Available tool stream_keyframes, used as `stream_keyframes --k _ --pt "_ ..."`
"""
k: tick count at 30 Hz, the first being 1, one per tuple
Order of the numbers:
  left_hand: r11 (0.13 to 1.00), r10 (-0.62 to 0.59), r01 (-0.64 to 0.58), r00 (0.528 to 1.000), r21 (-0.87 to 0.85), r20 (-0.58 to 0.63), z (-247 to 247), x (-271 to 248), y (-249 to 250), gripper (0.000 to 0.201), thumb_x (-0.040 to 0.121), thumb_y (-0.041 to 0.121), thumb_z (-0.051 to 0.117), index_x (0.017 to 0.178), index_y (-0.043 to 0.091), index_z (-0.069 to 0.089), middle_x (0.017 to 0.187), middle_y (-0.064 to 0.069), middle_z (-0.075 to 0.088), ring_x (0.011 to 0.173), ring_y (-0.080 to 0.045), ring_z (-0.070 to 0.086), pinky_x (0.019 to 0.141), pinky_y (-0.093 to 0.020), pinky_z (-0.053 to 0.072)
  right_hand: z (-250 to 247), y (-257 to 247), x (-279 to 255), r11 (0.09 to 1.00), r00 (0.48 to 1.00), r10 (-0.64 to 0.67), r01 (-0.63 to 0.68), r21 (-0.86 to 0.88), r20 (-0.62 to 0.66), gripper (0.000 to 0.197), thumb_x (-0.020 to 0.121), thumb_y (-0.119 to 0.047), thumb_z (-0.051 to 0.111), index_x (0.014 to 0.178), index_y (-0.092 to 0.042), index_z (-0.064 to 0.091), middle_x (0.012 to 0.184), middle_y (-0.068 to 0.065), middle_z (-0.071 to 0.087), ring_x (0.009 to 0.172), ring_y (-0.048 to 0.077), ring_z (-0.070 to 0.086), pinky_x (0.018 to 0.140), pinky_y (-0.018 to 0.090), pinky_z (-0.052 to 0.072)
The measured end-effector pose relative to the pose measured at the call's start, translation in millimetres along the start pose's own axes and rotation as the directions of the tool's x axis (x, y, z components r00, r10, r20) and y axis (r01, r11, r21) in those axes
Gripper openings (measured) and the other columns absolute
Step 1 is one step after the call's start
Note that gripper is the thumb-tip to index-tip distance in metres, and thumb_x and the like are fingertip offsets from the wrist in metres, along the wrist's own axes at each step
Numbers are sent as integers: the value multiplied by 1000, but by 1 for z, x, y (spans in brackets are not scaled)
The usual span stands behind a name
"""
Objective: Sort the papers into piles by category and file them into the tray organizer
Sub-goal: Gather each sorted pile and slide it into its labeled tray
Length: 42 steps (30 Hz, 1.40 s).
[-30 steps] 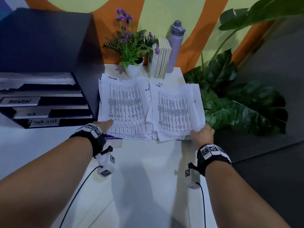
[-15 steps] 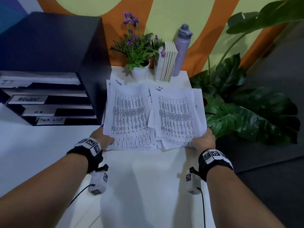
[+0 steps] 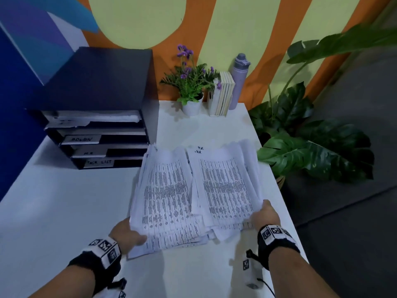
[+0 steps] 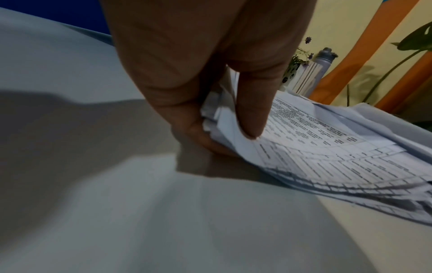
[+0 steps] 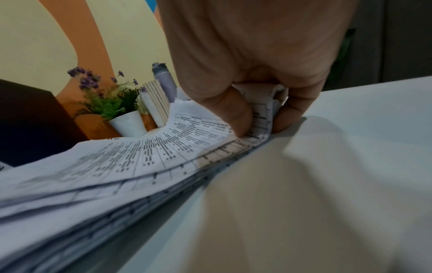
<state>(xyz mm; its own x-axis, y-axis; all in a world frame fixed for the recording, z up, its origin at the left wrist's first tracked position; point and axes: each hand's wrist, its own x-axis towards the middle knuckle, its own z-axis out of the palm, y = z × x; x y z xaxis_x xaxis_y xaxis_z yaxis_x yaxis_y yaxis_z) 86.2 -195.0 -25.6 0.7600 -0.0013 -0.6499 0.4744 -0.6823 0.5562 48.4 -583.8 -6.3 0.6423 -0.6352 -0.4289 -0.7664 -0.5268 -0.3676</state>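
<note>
Left hand (image 3: 126,232) and right hand (image 3: 265,216) each pinch a near corner of the loose papers (image 3: 193,190) on the white table (image 3: 64,211), right of the tray organizer (image 3: 101,117).

Both forearms bare, no sleeves. Left wrist band (image 3: 103,254): black, with white blocks printed with black square-pattern markers. Right wrist band (image 3: 277,239): same. White camera unit (image 3: 250,274) with marker hangs under the right wrist, thin black cable (image 3: 268,288) trailing from it.
</note>
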Motion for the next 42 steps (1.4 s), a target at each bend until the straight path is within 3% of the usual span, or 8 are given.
stream_keyframes --k 6,11,14,17,26,32,38,42 --pt "999 -38 38 998 11 46 -30 -31 -67 66 56 17 80 119 11 61 98 -5 72 91 -24 68 86 -41 56 27 4 -58 999 999 33 -32 -28 22 28 86 -5 47 113 -8 42 113 17 60 98 30 58 82 34 47" --pt "981 -35 7 989 193 143 -62 -52 -111 89 73 41 76 147 16 32 133 -3 57 115 -16 57 90 -17 45 49 3 -97 997 997 64 -66 -47 -44 90 86 -21 57 150 -35 -4 141 11 34 116 31 51 96 46 43" --pt "993 -20 -2 983 121 184 -81 -57 -133 86 66 50 78 139 18 45 126 2 62 110 -13 59 90 -18 45 54 -9 -117 960 992 44 -75 -269 -118 103 85 -28 59 147 -39 -23 160 5 -4 141 31 21 112 58 23" --pt "998 -2 14 980 -60 199 -89 -50 -145 72 57 48 85 115 10 66 108 -7 72 101 -27 69 97 -44 49 62 -26 -130 913 987 -71 5 -408 -146 112 83 -21 60 144 -36 -32 158 2 -27 147 33 -12 112 65 -2" --pt "976 169 -189 971 -109 -171 -85 -62 -102 34 87 2 58 116 19 55 108 -2 64 96 -21 59 85 -26 42 101 -80 -171 870 964 -239 266 -416 117 68 93 -30 47 153 -22 14 158 0 21 146 25 13 117 54 16" --pt "890 285 -376 901 -258 -329 -141 -88 -94 35 90 -1 56 111 27 60 100 6 69 96 -20 66 83 -35 51 89 -152 -210 860 834 -497 438 262 238 78 94 -36 58 154 -21 11 157 -4 17 145 22 21 116 38 23" --pt "784 395 -527 831 -328 -392 -179 -89 -83 40 92 -3 53 111 32 54 109 13 64 105 -10 57 97 -35 41 76 -217 -241 497 761 -637 283 820 124 53 89 -8 63 134 -28 45 125 -6 63 116 15 60 104 40 46" --pt "690 272 -527 824 -496 -497 -183 -85 -77 7 89 17 64 88 14 59 70 8 63 75 -23 58 73 -32 43 74 -242 -261 401 722 -692 365 841 16 45 90 3 57 123 -28 52 119 -5 67 113 13 62 99 32 49"
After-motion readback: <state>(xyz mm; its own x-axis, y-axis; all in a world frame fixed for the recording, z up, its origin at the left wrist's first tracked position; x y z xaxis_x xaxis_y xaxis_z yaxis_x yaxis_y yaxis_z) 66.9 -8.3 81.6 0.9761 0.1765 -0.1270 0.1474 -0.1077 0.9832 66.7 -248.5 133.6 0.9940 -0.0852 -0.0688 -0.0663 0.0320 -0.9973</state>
